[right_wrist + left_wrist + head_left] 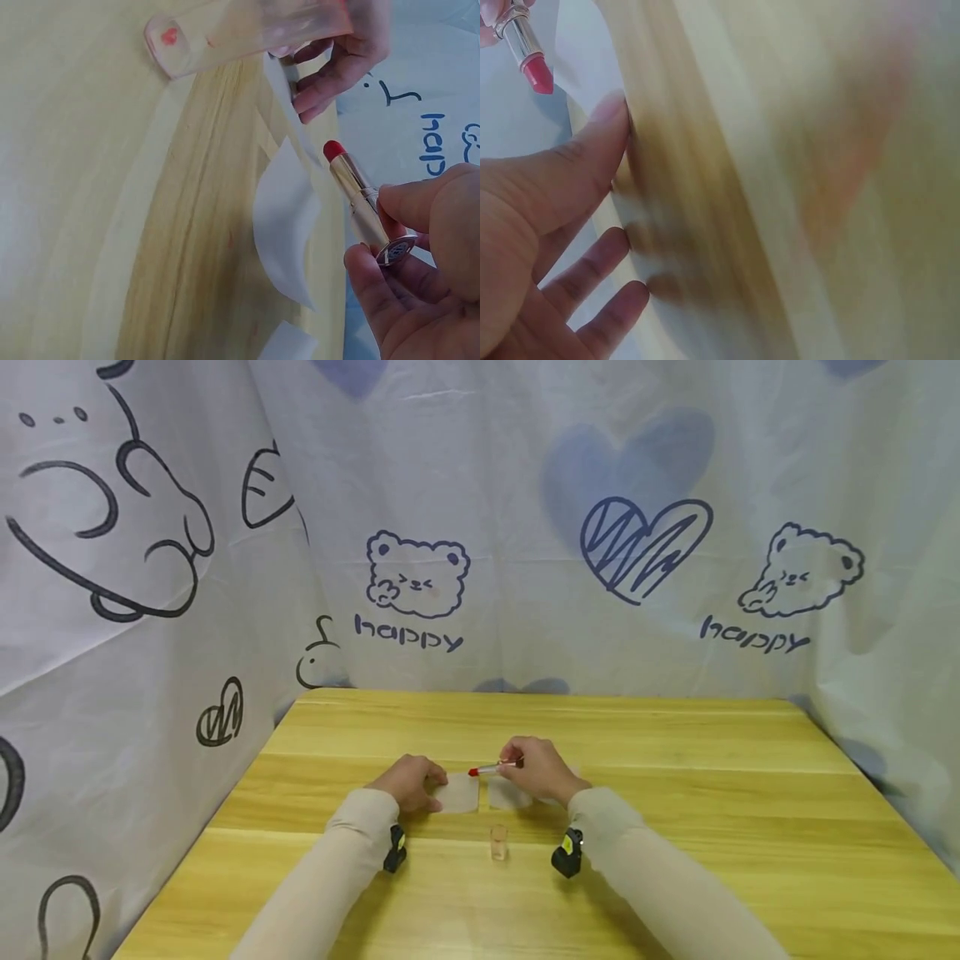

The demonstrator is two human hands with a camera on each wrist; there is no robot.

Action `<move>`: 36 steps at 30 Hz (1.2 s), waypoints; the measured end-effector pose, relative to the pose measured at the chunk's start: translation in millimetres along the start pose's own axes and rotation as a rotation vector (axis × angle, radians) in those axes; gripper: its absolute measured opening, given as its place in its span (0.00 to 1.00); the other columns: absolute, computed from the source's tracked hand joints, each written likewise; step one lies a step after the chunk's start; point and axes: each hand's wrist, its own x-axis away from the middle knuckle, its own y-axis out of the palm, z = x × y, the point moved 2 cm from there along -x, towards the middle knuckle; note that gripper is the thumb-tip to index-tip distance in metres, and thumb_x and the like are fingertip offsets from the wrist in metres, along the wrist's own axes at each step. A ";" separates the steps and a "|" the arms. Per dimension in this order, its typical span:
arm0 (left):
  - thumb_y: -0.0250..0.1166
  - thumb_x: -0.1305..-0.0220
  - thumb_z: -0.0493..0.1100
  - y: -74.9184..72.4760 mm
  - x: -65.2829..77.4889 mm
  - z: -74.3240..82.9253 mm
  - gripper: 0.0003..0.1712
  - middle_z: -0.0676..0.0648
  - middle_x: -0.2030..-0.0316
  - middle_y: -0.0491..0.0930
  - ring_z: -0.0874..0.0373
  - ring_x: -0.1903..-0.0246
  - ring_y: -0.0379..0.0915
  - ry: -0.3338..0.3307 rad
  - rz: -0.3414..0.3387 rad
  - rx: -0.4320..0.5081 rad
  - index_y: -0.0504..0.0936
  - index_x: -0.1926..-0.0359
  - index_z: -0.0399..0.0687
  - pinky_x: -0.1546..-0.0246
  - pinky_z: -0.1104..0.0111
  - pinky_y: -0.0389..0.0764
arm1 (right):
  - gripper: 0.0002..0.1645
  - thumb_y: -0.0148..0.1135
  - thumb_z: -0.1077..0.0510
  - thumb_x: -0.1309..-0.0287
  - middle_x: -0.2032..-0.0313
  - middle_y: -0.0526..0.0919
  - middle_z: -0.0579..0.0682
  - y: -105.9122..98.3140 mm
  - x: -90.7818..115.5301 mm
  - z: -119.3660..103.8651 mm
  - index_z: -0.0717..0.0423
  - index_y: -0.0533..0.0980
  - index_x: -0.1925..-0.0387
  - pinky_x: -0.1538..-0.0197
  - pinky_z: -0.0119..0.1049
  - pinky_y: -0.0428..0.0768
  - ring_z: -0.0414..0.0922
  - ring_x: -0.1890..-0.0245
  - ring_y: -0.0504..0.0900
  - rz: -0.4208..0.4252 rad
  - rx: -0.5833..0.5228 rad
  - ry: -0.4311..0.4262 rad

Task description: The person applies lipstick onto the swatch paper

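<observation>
My right hand (536,767) pinches a lipstick (487,769) by its base, with the red tip pointing left above a small white paper (459,795). In the right wrist view the lipstick (358,187) shows a shiny metallic tube and extended red bullet. My left hand (411,783) rests at that paper's left edge; in the left wrist view its thumb (604,139) and fingers are spread against the sheet. The red tip looks apart from the paper. Nearer me on the table is a clear, pinkish cap (498,843).
A second white paper (507,793) lies right of the first, across a narrow gap. Behind my right wrist a further sheet (575,770) is mostly hidden. The wooden table (675,743) meets a white printed curtain (525,527) at the back and sides.
</observation>
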 end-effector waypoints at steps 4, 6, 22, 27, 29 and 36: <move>0.76 0.49 0.41 -1.4 -0.4 -0.5 0.22 0.46 0.47 0.80 0.47 0.43 0.70 -0.001 -0.004 0.004 0.85 0.51 0.48 0.41 0.56 0.70 | 0.03 0.65 0.61 0.40 0.70 0.78 0.45 4.1 -2.4 -0.9 0.56 0.78 0.65 0.63 0.37 0.78 0.41 0.69 0.77 -0.001 -0.004 -0.013; 0.77 0.50 0.40 -2.0 -0.4 -0.4 0.22 0.46 0.47 0.80 0.46 0.42 0.70 -0.001 -0.004 0.007 0.86 0.51 0.48 0.40 0.56 0.69 | 0.03 0.65 0.61 0.39 0.69 0.78 0.46 6.5 -3.9 -1.5 0.57 0.79 0.64 0.63 0.37 0.78 0.41 0.68 0.77 -0.005 -0.001 -0.004; 0.78 0.52 0.42 -0.9 -4.9 -5.8 0.21 0.44 0.48 0.80 0.45 0.43 0.70 -0.008 -0.001 0.010 0.85 0.54 0.50 0.40 0.55 0.69 | 0.05 0.65 0.58 0.38 0.67 0.80 0.46 11.0 -15.6 -17.5 0.56 0.80 0.62 0.60 0.39 0.79 0.42 0.66 0.77 0.040 0.013 0.038; 0.78 0.52 0.41 -3.2 -5.5 -6.5 0.21 0.44 0.48 0.80 0.46 0.45 0.71 -0.005 0.017 0.020 0.85 0.54 0.49 0.41 0.55 0.69 | 0.05 0.65 0.60 0.39 0.69 0.79 0.46 10.9 -18.8 -19.7 0.57 0.80 0.63 0.62 0.37 0.78 0.41 0.68 0.76 0.051 0.035 -0.019; 0.78 0.52 0.41 -3.2 -5.0 -6.3 0.21 0.45 0.48 0.80 0.47 0.45 0.71 -0.005 0.023 0.024 0.85 0.54 0.49 0.41 0.55 0.69 | 0.05 0.64 0.60 0.39 0.68 0.79 0.47 11.2 -19.9 -20.6 0.58 0.80 0.62 0.62 0.37 0.78 0.42 0.68 0.76 0.052 0.027 -0.021; 0.78 0.53 0.41 -0.8 -3.1 -4.4 0.22 0.44 0.49 0.80 0.46 0.45 0.71 -0.001 0.025 0.027 0.85 0.54 0.48 0.41 0.55 0.70 | 0.05 0.64 0.58 0.37 0.68 0.79 0.46 12.0 -19.5 -20.2 0.55 0.79 0.62 0.63 0.37 0.77 0.42 0.68 0.75 0.054 0.006 0.028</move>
